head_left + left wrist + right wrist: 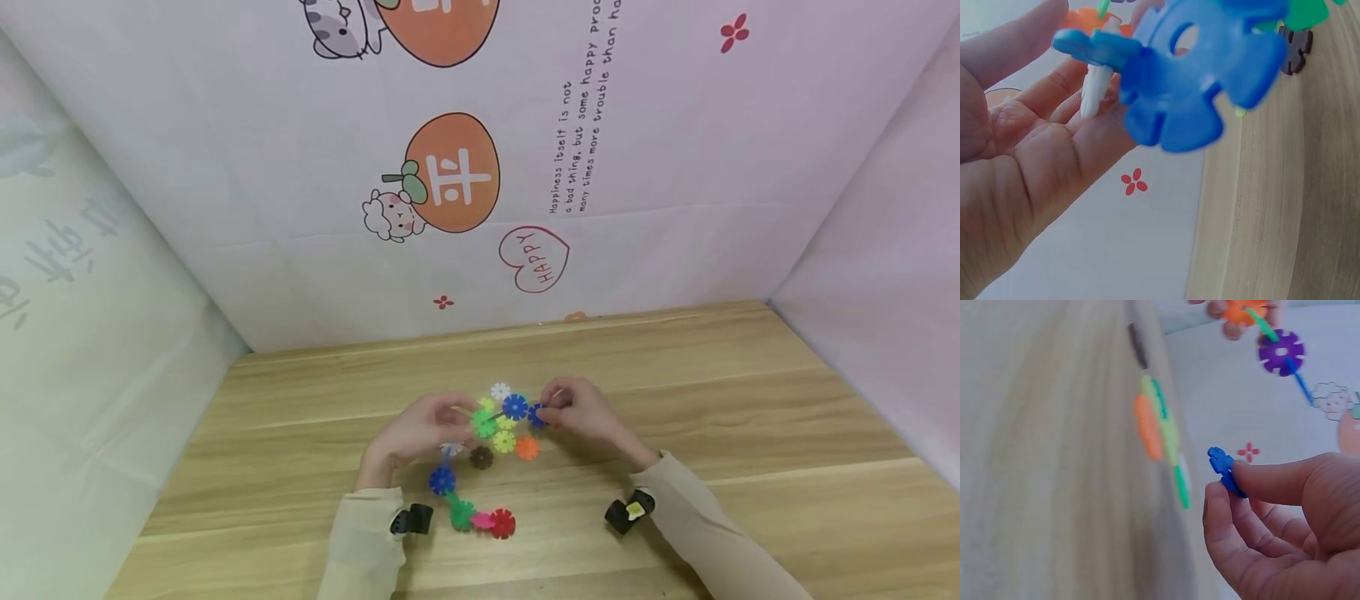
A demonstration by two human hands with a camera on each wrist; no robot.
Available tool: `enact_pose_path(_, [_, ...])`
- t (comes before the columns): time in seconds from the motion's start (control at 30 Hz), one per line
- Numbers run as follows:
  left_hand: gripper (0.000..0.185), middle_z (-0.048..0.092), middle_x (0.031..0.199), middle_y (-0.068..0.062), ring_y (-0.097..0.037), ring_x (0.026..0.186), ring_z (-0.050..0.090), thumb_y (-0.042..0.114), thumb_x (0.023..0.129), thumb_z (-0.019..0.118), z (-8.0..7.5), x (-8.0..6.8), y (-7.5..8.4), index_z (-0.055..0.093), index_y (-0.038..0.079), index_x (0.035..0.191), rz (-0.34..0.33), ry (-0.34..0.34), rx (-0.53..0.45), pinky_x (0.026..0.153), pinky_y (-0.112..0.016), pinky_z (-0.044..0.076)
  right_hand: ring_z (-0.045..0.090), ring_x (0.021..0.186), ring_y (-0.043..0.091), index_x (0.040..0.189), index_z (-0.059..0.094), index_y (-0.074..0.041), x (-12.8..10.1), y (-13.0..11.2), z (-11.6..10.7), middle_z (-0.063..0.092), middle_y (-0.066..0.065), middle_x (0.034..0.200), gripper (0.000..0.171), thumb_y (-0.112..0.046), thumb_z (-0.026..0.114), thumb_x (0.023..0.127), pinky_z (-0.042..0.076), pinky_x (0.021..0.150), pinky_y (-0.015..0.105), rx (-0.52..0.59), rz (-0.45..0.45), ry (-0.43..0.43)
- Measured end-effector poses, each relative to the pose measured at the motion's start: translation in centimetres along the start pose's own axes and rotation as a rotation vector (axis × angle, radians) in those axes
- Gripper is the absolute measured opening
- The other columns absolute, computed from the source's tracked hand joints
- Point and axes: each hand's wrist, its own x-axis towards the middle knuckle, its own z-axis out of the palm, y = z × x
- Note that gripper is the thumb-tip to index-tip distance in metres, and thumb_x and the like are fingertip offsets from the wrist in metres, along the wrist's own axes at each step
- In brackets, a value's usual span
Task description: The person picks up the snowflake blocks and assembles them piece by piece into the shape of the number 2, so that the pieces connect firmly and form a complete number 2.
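Observation:
My left hand point(423, 429) grips a chain of slotted plastic snowflake discs by an orange disc point(1244, 311). One end runs through a green disc point(483, 422) and a purple disc point(1282, 352) to a blue disc point(515, 407). The other end curves toward the body, past a second blue disc point(442, 480) and a dark green one point(462, 515), down to a red disc point(502, 523). Just right of the chain's far end, my right hand point(581, 408) pinches a separate blue disc point(1229, 472) between thumb and index finger.
Loose discs lie on the wooden table point(712, 400) beneath and around the hands: brown point(482, 457), yellow point(504, 442), orange point(527, 447), white point(500, 391) and green point(1181, 487). A printed cloth wall point(660, 233) rises behind the table, with side walls left and right.

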Motion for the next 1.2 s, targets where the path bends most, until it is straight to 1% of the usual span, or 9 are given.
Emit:
enact_pose_path(0.17, [0.035, 0.065, 0.108, -0.025, -0.042, 0.099, 0.063, 0.009, 0.093, 0.060, -0.1, 0.0, -0.2, 0.053, -0.002, 0.126, -0.002, -0.001, -0.005, 0.087, -0.039, 0.053, 0.067, 0.075, 0.031, 0.099, 0.057, 0.006, -0.5, -1.1, -0.5, 0.067, 0.015, 0.084, 0.015, 0.000, 0.065, 0.088, 0.058, 0.066, 0.038, 0.166, 0.037, 0.041])
enact_pose_path(0.3, [0.035, 0.066, 0.108, -0.021, -0.036, 0.096, 0.065, 0.009, 0.093, 0.060, 0.0, 0.1, -0.2, 0.053, -0.003, 0.126, 0.001, 0.006, 0.010, 0.087, -0.039, 0.053, 0.067, 0.080, 0.033, 0.105, 0.056, 0.009, -0.7, -1.7, -1.0, 0.065, 0.018, 0.089, 0.019, -0.001, 0.064, 0.090, 0.058, 0.070, 0.040, 0.227, 0.039, 0.053])
enact_pose_path(0.43, [0.034, 0.066, 0.108, -0.022, -0.031, 0.095, 0.067, 0.010, 0.094, 0.060, 0.0, 0.2, -0.3, 0.053, -0.002, 0.126, -0.006, 0.002, 0.026, 0.086, -0.039, 0.053, 0.067, 0.079, 0.031, 0.106, 0.056, 0.009, -0.9, -2.2, -1.2, 0.065, 0.018, 0.091, 0.020, -0.001, 0.063, 0.091, 0.058, 0.071, 0.040, 0.246, 0.028, 0.053])
enact_pose_path(0.63, [0.033, 0.064, 0.107, -0.028, -0.028, 0.092, 0.067, 0.008, 0.093, 0.060, 0.2, 0.3, -0.2, 0.052, -0.002, 0.123, -0.020, -0.021, -0.019, 0.085, -0.039, 0.053, 0.065, 0.074, 0.019, 0.107, 0.056, 0.011, -1.0, -2.6, -1.5, 0.065, 0.016, 0.089, 0.020, 0.001, 0.061, 0.091, 0.058, 0.071, 0.038, 0.282, 0.027, 0.053])
enact_pose_path(0.73, [0.031, 0.063, 0.107, -0.028, -0.027, 0.091, 0.067, 0.007, 0.093, 0.060, 0.4, 0.3, -0.1, 0.051, -0.003, 0.121, -0.021, -0.036, -0.035, 0.085, -0.039, 0.053, 0.065, 0.074, 0.018, 0.108, 0.057, 0.012, -1.0, -2.7, -1.5, 0.065, 0.017, 0.090, 0.021, 0.001, 0.061, 0.091, 0.058, 0.072, 0.039, 0.286, 0.023, 0.047])
enact_pose_path(0.93, [0.027, 0.063, 0.106, -0.026, -0.026, 0.092, 0.066, 0.008, 0.093, 0.059, 0.6, 0.3, 0.0, 0.051, -0.002, 0.118, -0.019, -0.054, -0.010, 0.086, -0.038, 0.052, 0.066, 0.076, 0.020, 0.109, 0.060, 0.010, -1.1, -2.8, -1.6, 0.066, 0.016, 0.091, 0.022, -0.003, 0.063, 0.091, 0.058, 0.073, 0.039, 0.259, 0.019, 0.037])
enact_pose_path(1.0, [0.026, 0.065, 0.105, -0.024, -0.027, 0.092, 0.066, 0.008, 0.094, 0.059, 0.6, 0.3, 0.1, 0.051, -0.002, 0.117, -0.018, -0.051, -0.003, 0.086, -0.038, 0.052, 0.067, 0.079, 0.025, 0.108, 0.061, 0.010, -1.1, -2.8, -1.6, 0.066, 0.017, 0.091, 0.021, -0.002, 0.063, 0.090, 0.057, 0.074, 0.040, 0.256, 0.010, 0.033])
enact_pose_path(1.17, [0.025, 0.067, 0.100, -0.020, -0.027, 0.094, 0.066, 0.007, 0.094, 0.058, 0.6, 0.3, 0.0, 0.052, -0.001, 0.117, -0.010, -0.057, 0.012, 0.086, -0.038, 0.052, 0.067, 0.085, 0.035, 0.106, 0.061, 0.011, -1.1, -2.8, -1.5, 0.065, 0.019, 0.094, 0.019, 0.002, 0.062, 0.090, 0.055, 0.078, 0.046, 0.269, -0.041, -0.001])
enact_pose_path(1.2, [0.025, 0.068, 0.099, -0.019, -0.027, 0.094, 0.066, 0.007, 0.094, 0.058, 0.6, 0.3, 0.0, 0.052, -0.001, 0.117, -0.007, -0.059, 0.017, 0.086, -0.038, 0.052, 0.067, 0.085, 0.034, 0.106, 0.061, 0.011, -1.1, -2.8, -1.5, 0.065, 0.019, 0.095, 0.018, 0.002, 0.062, 0.090, 0.055, 0.079, 0.047, 0.271, -0.049, -0.008])
